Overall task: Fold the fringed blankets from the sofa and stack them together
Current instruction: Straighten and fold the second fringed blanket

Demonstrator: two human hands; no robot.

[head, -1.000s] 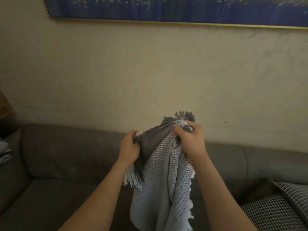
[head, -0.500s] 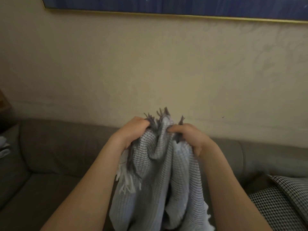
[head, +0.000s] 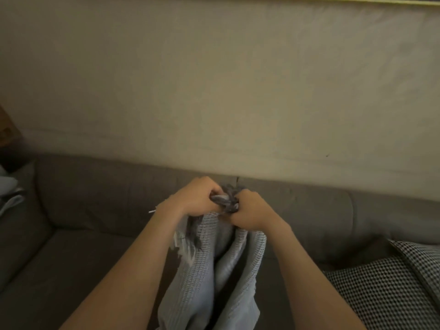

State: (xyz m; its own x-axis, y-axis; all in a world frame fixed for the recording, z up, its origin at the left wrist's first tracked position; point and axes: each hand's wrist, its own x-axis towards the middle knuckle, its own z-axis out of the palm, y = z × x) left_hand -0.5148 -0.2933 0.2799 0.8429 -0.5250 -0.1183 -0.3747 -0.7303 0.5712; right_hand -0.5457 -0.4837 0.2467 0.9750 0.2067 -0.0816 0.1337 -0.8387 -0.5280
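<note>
Head view, left hand and right hand gripping grey fringed blanket over sofa, no writing legible

The sofa stands against the wall. In front of the middle of its backrest, the left hand and right hand grip the top of the fringed blanket close together. The blanket hangs down between the forearms. A cushion lies on the seat at the right, and bundled cloth sits at the sofa's left end.
</note>
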